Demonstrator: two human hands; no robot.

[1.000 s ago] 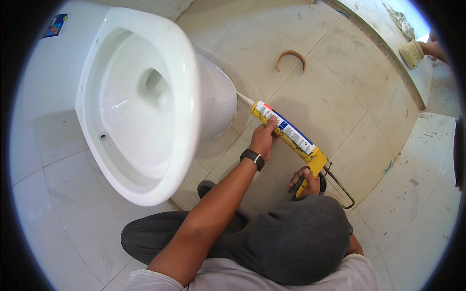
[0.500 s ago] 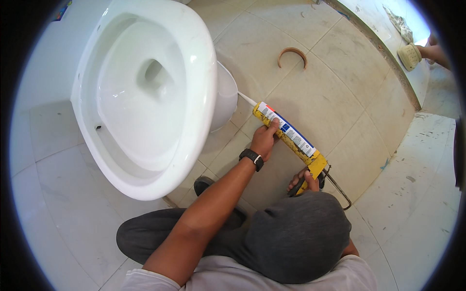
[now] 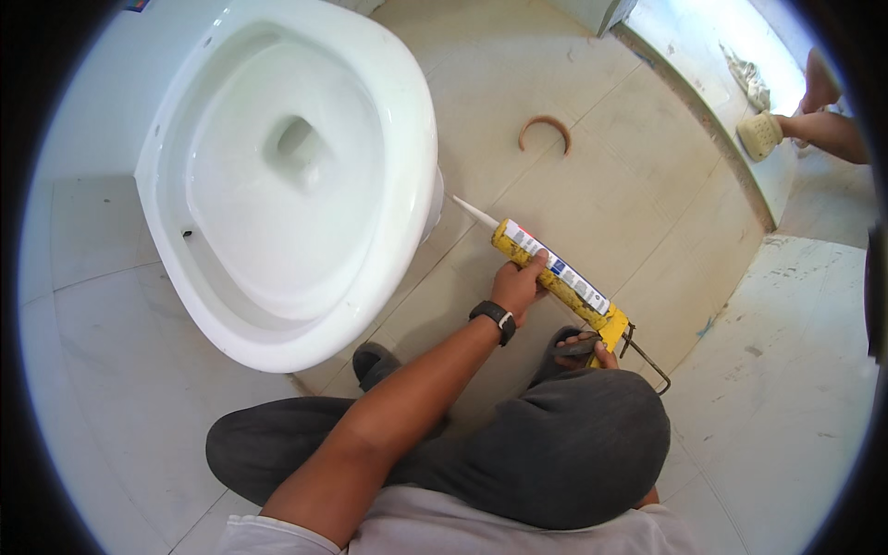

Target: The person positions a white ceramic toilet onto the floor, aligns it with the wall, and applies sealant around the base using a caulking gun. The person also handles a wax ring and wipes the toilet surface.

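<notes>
A yellow caulking gun (image 3: 511, 242) loaded with a white sealant tube (image 3: 566, 277) lies slantwise across both my hands. My left hand (image 3: 520, 289), with a black watch on its wrist, is wrapped around the barrel near its front. At the rear, the fingers of my right hand (image 3: 592, 351) close around the handle and trigger, partly behind my knee. The white nozzle (image 3: 474, 212) points up and left toward the base of the white toilet bowl (image 3: 388, 250), with a small gap between its tip and the base.
A curved brown strip (image 3: 546, 125) lies on the tiled floor (image 3: 638, 166) beyond the gun. At the upper right, past a raised sill (image 3: 703, 102), another person's leg shows with a cream clog (image 3: 760, 136). A crumpled cloth (image 3: 746, 76) lies near it.
The caulking gun has moved slightly right and down in my hands, and its nozzle tip, formerly against or behind the toilet's base, now shows whole. The other person's leg has shifted.
</notes>
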